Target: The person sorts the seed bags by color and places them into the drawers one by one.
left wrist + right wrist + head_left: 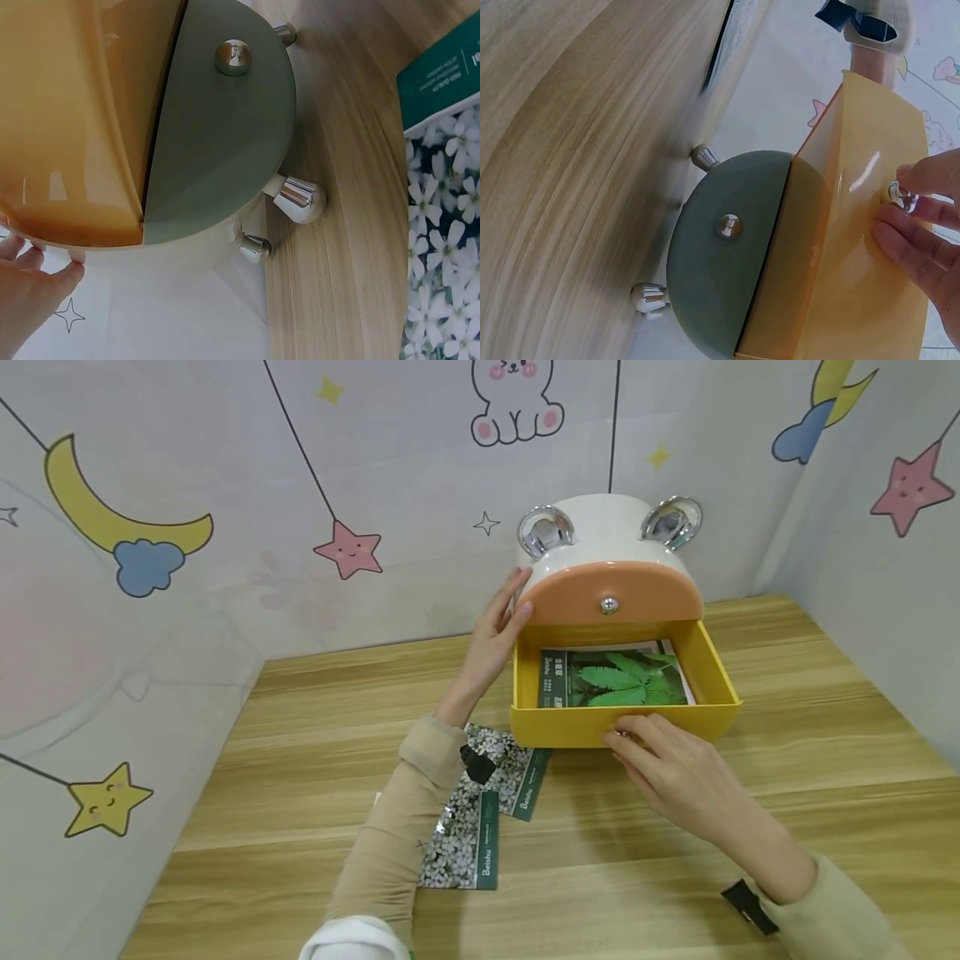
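Note:
A small round cabinet (pixel 611 531) with a white body stands on the table, its yellow drawer (pixel 558 727) pulled out. In the right wrist view, my right hand (pixel 934 232) pinches the clear, shiny knob (pixel 902 196) on the drawer's front. My left hand (pixel 489 647) rests against the cabinet's left side with fingers extended. Inside the drawer lies a packet with a green leaf picture (pixel 626 681), maybe with others beneath. Above it is an orange drawer (pixel 562 596); the wrist views show a green drawer (pixel 225 142) below.
Two packets with white flowers, one nearer (pixel 453 847) and one farther (pixel 498 756), lie on the wooden table (pixel 300 760) by my left forearm. Chrome ear-shaped parts (pixel 546 531) top the cabinet. A patterned wall (pixel 420 485) stands close behind.

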Action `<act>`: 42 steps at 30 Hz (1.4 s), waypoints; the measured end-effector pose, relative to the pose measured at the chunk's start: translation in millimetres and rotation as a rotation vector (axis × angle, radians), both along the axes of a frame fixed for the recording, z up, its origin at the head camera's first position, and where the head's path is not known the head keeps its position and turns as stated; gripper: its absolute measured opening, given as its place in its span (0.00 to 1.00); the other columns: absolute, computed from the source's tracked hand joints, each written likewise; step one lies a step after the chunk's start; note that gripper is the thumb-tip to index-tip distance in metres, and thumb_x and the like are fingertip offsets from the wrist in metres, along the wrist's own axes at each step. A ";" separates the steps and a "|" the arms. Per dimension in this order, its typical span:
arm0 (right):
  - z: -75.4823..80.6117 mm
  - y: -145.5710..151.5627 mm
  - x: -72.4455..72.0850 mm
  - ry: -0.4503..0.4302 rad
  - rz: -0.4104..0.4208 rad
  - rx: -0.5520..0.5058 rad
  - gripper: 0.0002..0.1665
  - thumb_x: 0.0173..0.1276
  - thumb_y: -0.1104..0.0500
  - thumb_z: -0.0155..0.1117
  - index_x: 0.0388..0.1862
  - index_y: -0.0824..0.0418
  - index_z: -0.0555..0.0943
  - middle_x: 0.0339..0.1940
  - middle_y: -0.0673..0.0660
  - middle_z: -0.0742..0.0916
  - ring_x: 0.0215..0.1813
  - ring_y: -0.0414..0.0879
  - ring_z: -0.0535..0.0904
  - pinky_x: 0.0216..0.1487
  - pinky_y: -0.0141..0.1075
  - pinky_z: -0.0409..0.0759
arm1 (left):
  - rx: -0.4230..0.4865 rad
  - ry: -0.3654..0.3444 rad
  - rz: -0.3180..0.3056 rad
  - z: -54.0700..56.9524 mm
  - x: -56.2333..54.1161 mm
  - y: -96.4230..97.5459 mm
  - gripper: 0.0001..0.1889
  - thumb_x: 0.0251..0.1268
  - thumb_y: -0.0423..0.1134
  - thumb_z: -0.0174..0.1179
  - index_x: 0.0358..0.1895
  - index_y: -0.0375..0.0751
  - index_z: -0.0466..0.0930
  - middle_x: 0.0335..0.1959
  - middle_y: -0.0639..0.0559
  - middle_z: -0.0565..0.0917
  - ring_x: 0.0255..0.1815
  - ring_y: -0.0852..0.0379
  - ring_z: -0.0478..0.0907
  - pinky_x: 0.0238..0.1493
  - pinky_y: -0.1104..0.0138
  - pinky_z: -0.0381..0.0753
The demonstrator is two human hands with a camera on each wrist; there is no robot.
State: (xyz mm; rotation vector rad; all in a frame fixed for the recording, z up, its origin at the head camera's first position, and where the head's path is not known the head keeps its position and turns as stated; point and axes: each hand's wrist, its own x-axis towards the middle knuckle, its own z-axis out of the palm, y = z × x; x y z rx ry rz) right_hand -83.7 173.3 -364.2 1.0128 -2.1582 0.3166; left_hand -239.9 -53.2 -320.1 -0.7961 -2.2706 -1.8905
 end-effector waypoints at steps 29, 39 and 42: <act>4.7 4.2 -7.0 -0.002 0.035 -0.021 0.23 0.78 0.58 0.40 0.42 0.63 0.85 0.41 0.59 0.83 0.42 0.50 0.81 0.39 0.40 0.83 | -0.005 -0.010 -0.004 6.8 8.8 -0.8 0.26 0.76 0.38 0.46 0.74 0.44 0.58 0.79 0.47 0.52 0.80 0.54 0.47 0.78 0.50 0.50; 4.3 5.4 -14.4 -0.015 0.019 -0.009 0.23 0.78 0.57 0.39 0.43 0.63 0.84 0.42 0.59 0.83 0.43 0.50 0.80 0.40 0.41 0.83 | 0.000 -0.031 0.010 6.8 9.6 -0.2 0.26 0.75 0.38 0.47 0.74 0.45 0.59 0.79 0.51 0.53 0.79 0.56 0.49 0.78 0.52 0.52; 4.3 5.4 -16.5 -0.020 0.019 -0.011 0.23 0.79 0.57 0.39 0.43 0.63 0.84 0.43 0.59 0.83 0.43 0.50 0.80 0.40 0.41 0.83 | 0.003 -0.027 0.008 7.6 9.9 -0.6 0.26 0.75 0.38 0.47 0.74 0.45 0.59 0.79 0.48 0.53 0.80 0.55 0.49 0.78 0.51 0.52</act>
